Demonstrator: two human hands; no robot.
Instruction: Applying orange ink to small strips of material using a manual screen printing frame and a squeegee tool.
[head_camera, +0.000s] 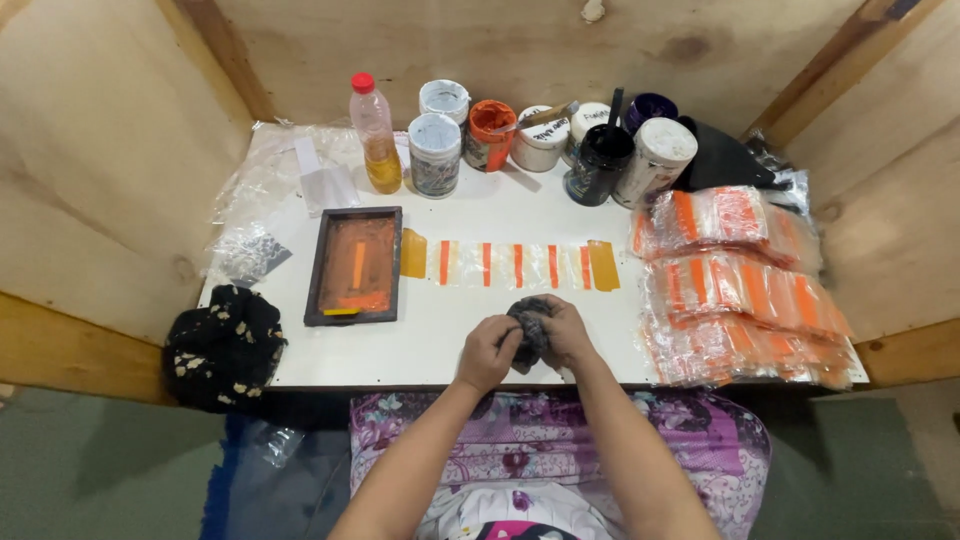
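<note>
Currently both hands meet at the near edge of the white table (560, 200), closed together around a dark grey rag (531, 322). The left hand (490, 352) grips the rag's left side with curled fingers; the right hand (566, 335) wraps its right side and top. The rag is bunched into a wad between the palms and sits just above the table surface, near the person's body, where both hands can press on it.

Directly beyond the hands, a row of clear strips with orange printed bars (510, 264) lies flat across the table's middle, capped at each end by a tan tape piece. This flat, spaced layout keeps each orange bar apart from the next one.

To the left of the row lies a dark-framed printing screen (354, 266), flat on the table, with orange ink over its mesh and a yellow-edged scraper at its near end.

Along the far edge stand ink jars (436, 152), an orange-stained tub (490, 133), a dark jar holding a stick (598, 162) and a plastic bottle of amber liquid (377, 134), all upright and within reach.

Stacks of bagged orange-printed sheets (745, 285) fill the right side. A black speckled cloth (222, 345) hangs off the near left corner.
</note>
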